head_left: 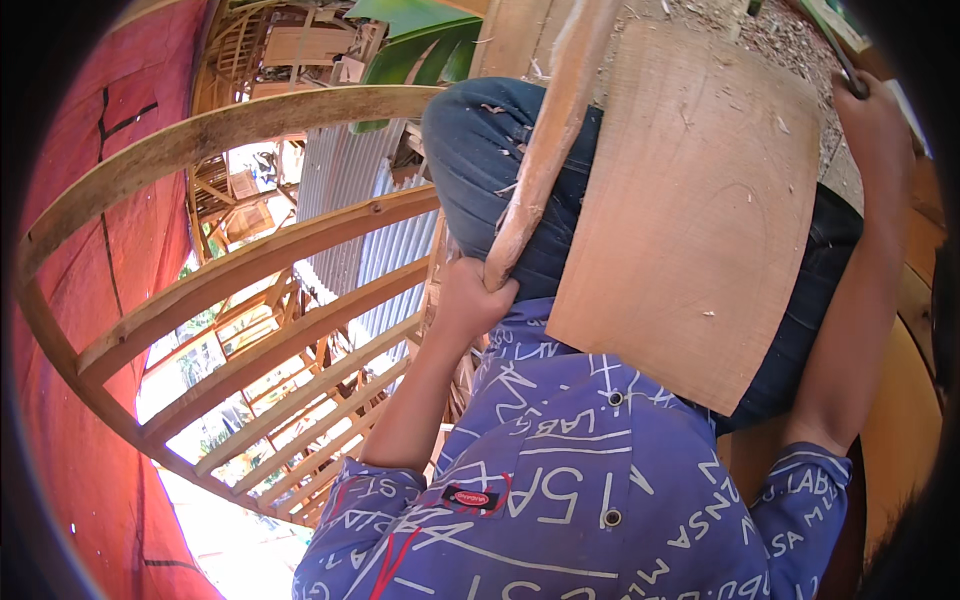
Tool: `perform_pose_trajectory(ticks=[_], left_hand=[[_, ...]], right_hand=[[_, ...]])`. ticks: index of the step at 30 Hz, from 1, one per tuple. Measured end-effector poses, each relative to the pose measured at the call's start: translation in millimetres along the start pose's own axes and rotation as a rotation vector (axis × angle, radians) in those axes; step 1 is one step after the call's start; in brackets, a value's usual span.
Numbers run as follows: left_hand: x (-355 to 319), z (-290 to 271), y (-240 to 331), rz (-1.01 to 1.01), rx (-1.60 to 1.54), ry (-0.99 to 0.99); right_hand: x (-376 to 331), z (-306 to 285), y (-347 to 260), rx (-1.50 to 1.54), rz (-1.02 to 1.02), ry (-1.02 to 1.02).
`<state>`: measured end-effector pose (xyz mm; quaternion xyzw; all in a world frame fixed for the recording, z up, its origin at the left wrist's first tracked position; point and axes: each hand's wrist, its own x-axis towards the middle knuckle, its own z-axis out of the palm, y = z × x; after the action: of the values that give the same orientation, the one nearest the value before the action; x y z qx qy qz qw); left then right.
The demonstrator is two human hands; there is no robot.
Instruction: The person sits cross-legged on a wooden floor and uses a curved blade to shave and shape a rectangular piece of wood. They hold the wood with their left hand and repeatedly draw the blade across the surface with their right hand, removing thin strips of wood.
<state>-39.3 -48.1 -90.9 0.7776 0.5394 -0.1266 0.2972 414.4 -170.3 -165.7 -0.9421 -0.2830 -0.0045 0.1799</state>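
Note:
My left hand (478, 300) is closed around the near end of a long, rough strip of pale wood (548, 150). The strip slants away from me over my left thigh and runs out at the top edge. A broad flat wooden board (690, 210) lies across my lap, just right of the strip. Beyond the board's far right corner, my right hand (872, 118) is closed on a thin, dark, curved rod-like tool (845, 65). Its far end leaves the picture, so its kind does not show.
Wood shavings (770, 40) litter the ground ahead. A slatted wooden railing (260, 245) curves along my left, with corrugated metal sheets (370, 240) behind it. Red sheeting (75, 330) hangs far left. A large green leaf (430, 50) is ahead, left of a plank (510, 45).

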Motion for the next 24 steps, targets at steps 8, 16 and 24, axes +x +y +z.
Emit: perform_pose_trajectory(ticks=[8, 16, 24], left_hand=[[7, -1, 6, 0.058, 0.103, 0.014], [4, 5, 5, -0.004, 0.117, 0.036], [11, 6, -3, 0.059, 0.097, -0.017]], right_hand=[[-45, -29, -56, 0.047, -0.044, -0.110], [-66, -19, -86, 0.020, -0.390, -0.108], [-15, -15, -17, 0.134, 0.140, -0.154]])
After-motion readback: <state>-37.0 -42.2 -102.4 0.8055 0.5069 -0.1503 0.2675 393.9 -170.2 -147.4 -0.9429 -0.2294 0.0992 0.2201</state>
